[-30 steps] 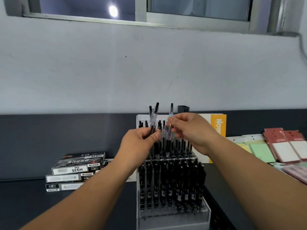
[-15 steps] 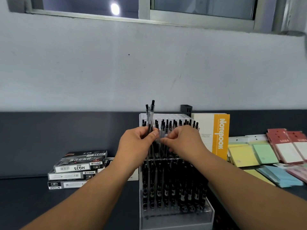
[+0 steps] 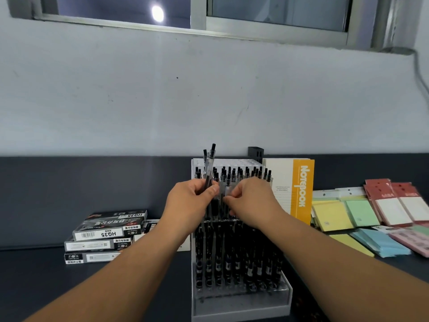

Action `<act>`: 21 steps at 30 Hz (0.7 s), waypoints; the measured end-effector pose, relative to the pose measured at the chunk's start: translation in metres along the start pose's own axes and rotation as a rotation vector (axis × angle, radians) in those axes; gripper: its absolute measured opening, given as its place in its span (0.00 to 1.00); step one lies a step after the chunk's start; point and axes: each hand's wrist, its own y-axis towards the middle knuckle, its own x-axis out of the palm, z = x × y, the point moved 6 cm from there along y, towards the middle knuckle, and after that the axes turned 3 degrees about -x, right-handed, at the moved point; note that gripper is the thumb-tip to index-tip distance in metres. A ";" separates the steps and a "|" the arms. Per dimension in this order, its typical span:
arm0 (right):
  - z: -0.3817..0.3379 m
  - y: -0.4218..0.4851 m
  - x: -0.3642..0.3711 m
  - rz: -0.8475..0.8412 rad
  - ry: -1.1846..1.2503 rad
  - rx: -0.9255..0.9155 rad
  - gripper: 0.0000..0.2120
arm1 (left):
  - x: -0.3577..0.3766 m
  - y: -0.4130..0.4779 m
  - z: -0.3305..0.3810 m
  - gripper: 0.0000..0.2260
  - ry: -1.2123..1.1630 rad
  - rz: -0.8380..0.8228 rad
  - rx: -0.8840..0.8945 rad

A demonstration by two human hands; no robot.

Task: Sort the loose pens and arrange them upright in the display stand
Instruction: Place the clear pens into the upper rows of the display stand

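So the left hand [image 3: 191, 202] grips spare pens [image 3: 210, 162] over the stand [image 3: 241, 305] — right hand [image 3: 251, 201] pinches a pen [image 3: 228, 185] in the packed back row. Slots look tight, so a crooked push could jam it or knock neighbours askew — spares might slip too.

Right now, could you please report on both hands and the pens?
Left hand gripping a few loose pens, upright. Right hand pinching one pen at the back row of the display stand. Nothing in the way.

Stationery shop counter: pen display stand [image 3: 241, 296], notebook [image 3: 299, 189], pen boxes [image 3: 102, 235].
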 end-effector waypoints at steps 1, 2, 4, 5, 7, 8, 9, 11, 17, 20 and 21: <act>-0.001 -0.001 0.003 0.028 -0.036 0.000 0.14 | 0.001 -0.001 0.000 0.05 0.001 0.001 0.003; -0.003 -0.002 0.005 0.051 -0.068 -0.003 0.15 | 0.001 -0.001 0.000 0.05 0.002 0.003 0.008; -0.007 -0.003 0.008 0.073 -0.117 -0.013 0.15 | 0.001 -0.003 0.000 0.05 -0.001 0.007 0.014; -0.008 -0.002 0.007 0.067 -0.134 -0.017 0.15 | 0.001 -0.003 0.000 0.04 -0.005 0.007 0.011; -0.010 -0.001 0.003 0.023 -0.152 -0.027 0.15 | 0.000 -0.003 0.000 0.05 -0.008 0.002 0.000; -0.010 0.000 0.000 -0.007 -0.149 -0.031 0.14 | 0.000 -0.003 0.000 0.05 -0.012 -0.005 -0.006; -0.010 0.000 -0.003 -0.045 -0.144 -0.026 0.13 | -0.001 -0.003 0.000 0.05 -0.019 -0.013 -0.011; -0.009 -0.002 -0.011 -0.107 -0.145 -0.014 0.11 | 0.001 -0.002 0.002 0.04 -0.035 -0.043 -0.009; -0.009 -0.005 -0.051 -0.074 0.529 0.054 0.08 | 0.018 -0.001 0.025 0.07 0.037 -0.194 0.090; -0.009 -0.005 -0.055 -0.188 0.657 0.017 0.12 | 0.033 0.001 0.035 0.07 0.046 -0.277 0.109; -0.007 -0.005 -0.057 -0.192 0.648 0.005 0.12 | 0.038 0.001 0.037 0.08 0.044 -0.298 0.110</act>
